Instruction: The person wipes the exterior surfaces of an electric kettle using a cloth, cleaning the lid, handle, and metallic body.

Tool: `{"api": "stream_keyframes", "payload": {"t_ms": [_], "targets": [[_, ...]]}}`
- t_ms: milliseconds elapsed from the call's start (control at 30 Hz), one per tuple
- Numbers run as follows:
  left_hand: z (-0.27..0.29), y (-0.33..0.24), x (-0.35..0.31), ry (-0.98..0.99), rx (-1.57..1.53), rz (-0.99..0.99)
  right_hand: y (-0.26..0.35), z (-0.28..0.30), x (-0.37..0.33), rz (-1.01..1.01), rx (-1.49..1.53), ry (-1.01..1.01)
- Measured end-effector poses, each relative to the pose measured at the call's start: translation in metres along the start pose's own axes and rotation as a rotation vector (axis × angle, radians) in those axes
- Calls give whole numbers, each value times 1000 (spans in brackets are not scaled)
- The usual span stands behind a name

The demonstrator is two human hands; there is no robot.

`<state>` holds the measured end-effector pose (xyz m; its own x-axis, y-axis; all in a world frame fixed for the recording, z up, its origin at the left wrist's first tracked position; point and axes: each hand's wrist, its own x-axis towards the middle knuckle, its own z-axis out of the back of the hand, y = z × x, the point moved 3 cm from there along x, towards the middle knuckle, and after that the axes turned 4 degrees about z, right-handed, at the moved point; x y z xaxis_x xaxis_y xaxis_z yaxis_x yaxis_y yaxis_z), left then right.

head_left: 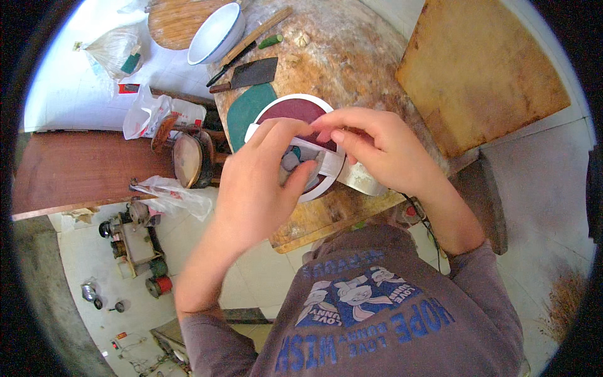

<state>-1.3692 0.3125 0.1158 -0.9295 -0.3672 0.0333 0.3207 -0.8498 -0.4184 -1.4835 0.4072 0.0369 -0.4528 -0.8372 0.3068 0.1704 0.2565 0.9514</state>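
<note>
A round white machine [291,97] with a dark red disc [295,110] sits near the front of the worn table. A white bar crosses the disc, and several grey lumps, one of them teal, show below it. My left hand [260,166] arches over the bar with its thumb and fingers apart, the thumb beside the grey lumps. Against its fingertips, my right hand [383,147] has its fingers curled in a pinch above the disc. Whatever lies in that pinch is too small or hidden to make out. A green disc [248,113] lies partly under the machine.
Behind the machine, a cleaver [254,72] lies by a wooden stick [264,31], a piece of cucumber [271,41], garlic [301,39] and a white bowl [217,34]. A cord [427,223] runs near my right arm. A wooden board [483,69] stands right.
</note>
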Motion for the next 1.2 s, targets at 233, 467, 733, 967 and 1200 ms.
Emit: {"api": "stream_keyframes", "payload": {"t_ms": [233,467,733,967,1200], "targets": [[11,-9,35,433,247,-71,1,8,-39,44,-112,-278],[-2,-21,52,664,519,-91,13,-7,-87,96,-9,-355],[-19,-40,47,655,826,-123,-5,-85,-103,97,211,-161],[-15,-28,52,697,648,-134,-4,-98,-104,104,195,-187],[-7,-17,66,939,381,-222,-14,-105,-109,17,192,-237]]}}
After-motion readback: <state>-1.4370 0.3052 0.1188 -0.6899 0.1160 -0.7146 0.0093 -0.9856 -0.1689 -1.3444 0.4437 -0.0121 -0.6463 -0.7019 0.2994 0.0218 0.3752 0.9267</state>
